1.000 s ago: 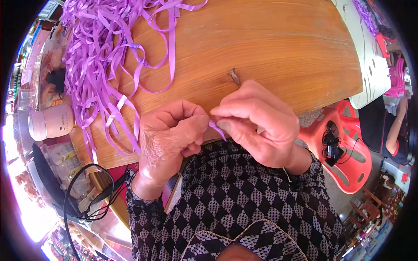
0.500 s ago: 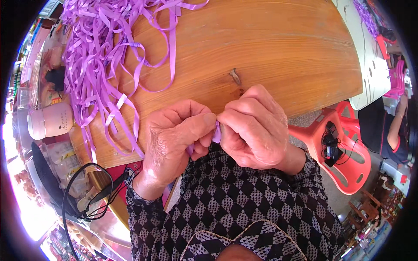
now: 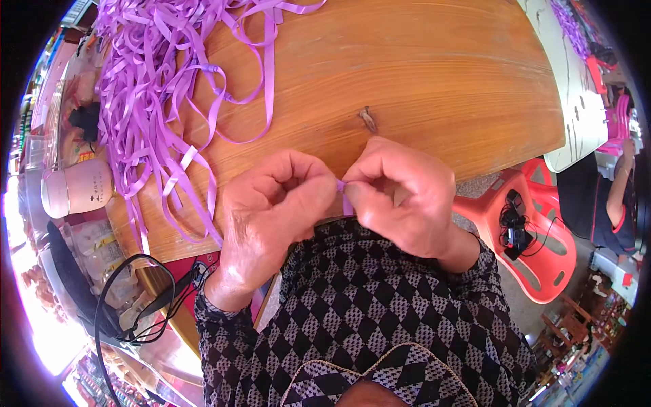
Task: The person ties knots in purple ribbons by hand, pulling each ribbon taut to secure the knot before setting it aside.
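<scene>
We see a smooth, grained wooden tabletop (image 3: 420, 74) with a loose heap of flat, glossy purple ribbons (image 3: 146, 88) at its far left. At the near edge, our left hand (image 3: 271, 210) and right hand (image 3: 403, 200) curl knuckle to knuckle, each grip pinched closed on one short purple ribbon piece (image 3: 344, 197) between them.

heap of purple ribbons (image 3: 156, 74) on wooden table (image 3: 420, 68). pale jar (image 3: 78, 190) and black cable (image 3: 129, 298) at left. red chair (image 3: 536, 237) at right.
</scene>
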Demonstrator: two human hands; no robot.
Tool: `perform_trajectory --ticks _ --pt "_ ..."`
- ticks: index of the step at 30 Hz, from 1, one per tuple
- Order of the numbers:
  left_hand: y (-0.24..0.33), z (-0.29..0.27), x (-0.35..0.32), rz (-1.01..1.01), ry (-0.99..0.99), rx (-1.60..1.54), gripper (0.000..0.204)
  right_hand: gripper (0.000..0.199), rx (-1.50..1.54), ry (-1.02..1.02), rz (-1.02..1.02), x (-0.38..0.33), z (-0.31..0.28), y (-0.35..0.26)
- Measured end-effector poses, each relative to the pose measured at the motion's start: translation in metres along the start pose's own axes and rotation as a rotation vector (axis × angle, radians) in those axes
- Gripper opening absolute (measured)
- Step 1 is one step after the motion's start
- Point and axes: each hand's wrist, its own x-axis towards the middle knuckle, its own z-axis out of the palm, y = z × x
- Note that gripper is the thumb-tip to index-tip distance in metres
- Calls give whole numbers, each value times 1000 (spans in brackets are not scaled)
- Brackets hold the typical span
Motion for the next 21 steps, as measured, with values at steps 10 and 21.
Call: perform_trajectory --ticks 10,21 --pt "-12 -2 -3 460 89 402 20 8 254 -107 257 1 -6 -10" --pt "-7 -11 2 646 -35 657 16 6 289 -219 379 6 -14 -17"
